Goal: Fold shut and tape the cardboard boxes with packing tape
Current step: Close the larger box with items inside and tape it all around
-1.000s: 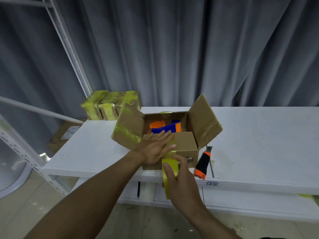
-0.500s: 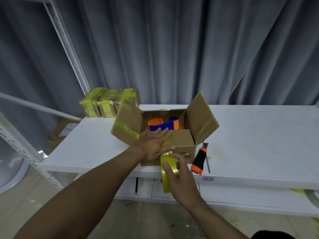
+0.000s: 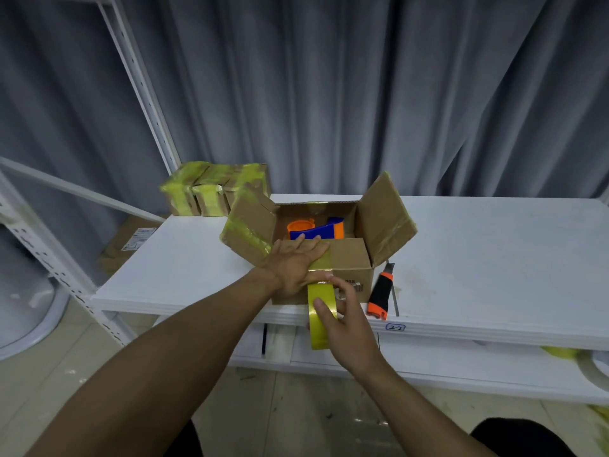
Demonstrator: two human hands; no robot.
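Note:
An open cardboard box [image 3: 351, 258] stands at the front edge of the white shelf [image 3: 478, 258]. Its near flap is folded down; its left and right flaps stand up. Inside lies a blue and orange tape dispenser [image 3: 316, 229]. My left hand [image 3: 296, 262] lies flat on the near flap, fingers straight. A strip of yellow packing tape [image 3: 321, 311] runs from the flap down over the box's front. My right hand [image 3: 342, 321] pinches the hanging strip below the shelf edge.
An orange and black utility knife [image 3: 380, 293] lies just right of the box. Several boxes wrapped in yellow tape [image 3: 211, 189] sit at the shelf's back left corner. A white rack upright [image 3: 141, 87] rises at left. A grey curtain hangs behind.
My right hand has slid a little lower along the yellow strip on the box's front. My left hand stays pressed on the near flap. The view has shifted slightly.

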